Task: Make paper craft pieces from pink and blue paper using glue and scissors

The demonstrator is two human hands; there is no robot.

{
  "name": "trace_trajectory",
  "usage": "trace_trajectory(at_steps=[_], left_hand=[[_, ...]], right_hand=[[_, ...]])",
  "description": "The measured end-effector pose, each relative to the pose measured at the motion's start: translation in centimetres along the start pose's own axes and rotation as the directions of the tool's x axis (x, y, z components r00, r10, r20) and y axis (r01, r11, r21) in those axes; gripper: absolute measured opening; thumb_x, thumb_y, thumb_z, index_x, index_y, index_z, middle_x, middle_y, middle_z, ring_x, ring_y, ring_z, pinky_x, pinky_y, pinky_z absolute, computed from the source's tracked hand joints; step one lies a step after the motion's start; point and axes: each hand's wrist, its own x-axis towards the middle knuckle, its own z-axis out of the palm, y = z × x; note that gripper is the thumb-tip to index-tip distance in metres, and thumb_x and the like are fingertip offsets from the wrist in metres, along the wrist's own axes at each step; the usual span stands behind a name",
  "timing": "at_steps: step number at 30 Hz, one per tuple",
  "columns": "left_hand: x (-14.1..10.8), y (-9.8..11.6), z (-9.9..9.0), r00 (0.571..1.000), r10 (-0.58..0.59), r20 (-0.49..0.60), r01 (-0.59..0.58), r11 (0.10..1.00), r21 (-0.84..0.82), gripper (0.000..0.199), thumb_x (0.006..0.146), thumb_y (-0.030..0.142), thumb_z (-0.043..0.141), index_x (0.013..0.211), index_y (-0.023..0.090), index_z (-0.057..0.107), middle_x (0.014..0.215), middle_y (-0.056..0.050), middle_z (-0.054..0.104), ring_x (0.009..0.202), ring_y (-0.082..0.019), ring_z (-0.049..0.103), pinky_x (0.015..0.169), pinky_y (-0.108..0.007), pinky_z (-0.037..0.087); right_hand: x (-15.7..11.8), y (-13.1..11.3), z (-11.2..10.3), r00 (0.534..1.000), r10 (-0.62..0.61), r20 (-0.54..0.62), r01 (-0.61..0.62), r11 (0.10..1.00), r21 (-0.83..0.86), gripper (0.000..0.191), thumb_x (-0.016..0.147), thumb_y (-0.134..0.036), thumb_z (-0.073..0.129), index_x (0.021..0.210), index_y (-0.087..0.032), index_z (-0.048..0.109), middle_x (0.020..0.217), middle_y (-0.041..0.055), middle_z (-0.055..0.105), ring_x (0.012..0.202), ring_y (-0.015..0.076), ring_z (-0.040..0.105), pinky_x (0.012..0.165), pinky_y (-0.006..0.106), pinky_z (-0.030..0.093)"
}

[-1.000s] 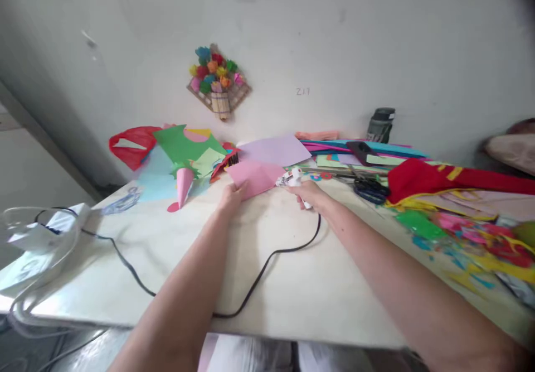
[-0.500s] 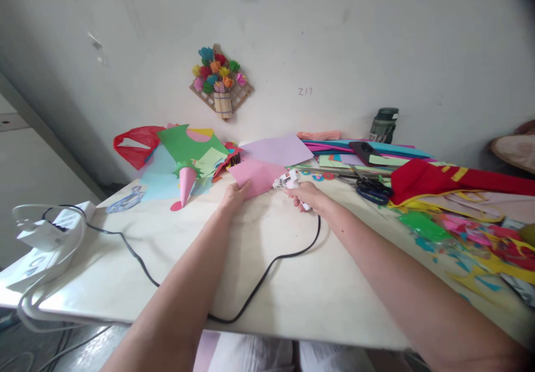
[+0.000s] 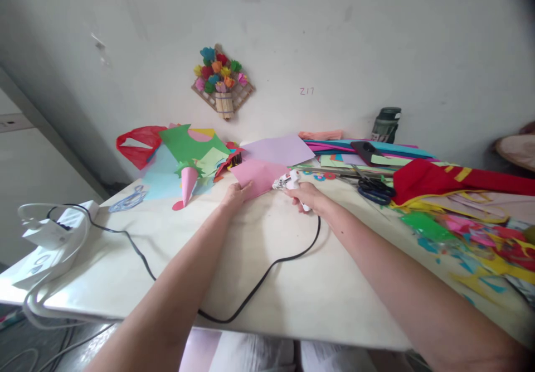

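Note:
My left hand (image 3: 237, 194) pinches the near left edge of a pink paper sheet (image 3: 261, 178), thumb on top. Closed around the handle of a white hot glue gun (image 3: 289, 181), my right hand (image 3: 304, 194) holds it with the nozzle at the sheet's right part; whether the tip touches the paper I cannot tell. A black cord (image 3: 273, 261) runs from the gun across the table and under my left forearm. Left of the sheet lies a pink paper cone (image 3: 189, 184) with a green fringed paper piece at its wide end and a red paper circle (image 3: 178, 206) by its tip.
A white power strip (image 3: 52, 249) with plugs sits at the left. Coloured papers (image 3: 278, 150) lie along the wall. Scissors (image 3: 371, 189), a phone (image 3: 366, 153), a bottle (image 3: 387, 125), red cloth (image 3: 422, 179) and paper scraps (image 3: 480, 249) are at the right.
The view has shifted slightly, so the scene sits a little further right. Both hands keep their hold, and the glue gun stays at nearly the same place on the pink sheet.

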Motion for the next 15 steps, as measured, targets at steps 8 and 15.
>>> trace_trajectory(at_steps=[8,15], left_hand=[[-0.47,0.52,0.04,0.999,0.012,0.033,-0.012,1.000,-0.013,0.048,0.060,0.048,0.062,0.089,0.010,0.065,0.084,-0.009,0.067,0.076,-0.020,0.060,0.066,-0.026,0.045],[-0.21,0.24,-0.06,1.000,0.010,0.028,-0.009,0.999,-0.038,0.046,0.059,0.047,0.063,0.086,0.010,0.066,0.082,-0.010,0.067,0.075,-0.021,0.060,0.065,-0.027,0.044]], right_hand=[[0.29,0.11,0.50,1.000,-0.003,0.008,0.003,1.000,-0.017,0.031,0.069,-0.043,0.059,0.071,-0.014,0.049,0.049,-0.0038,0.046,0.030,0.0078,0.044,0.030,0.019,0.033],[0.04,-0.21,0.83,1.000,0.000,0.018,0.000,1.000,-0.022,0.032,0.068,-0.044,0.059,0.071,-0.014,0.049,0.046,-0.0045,0.044,0.031,0.0079,0.044,0.030,0.019,0.032]])
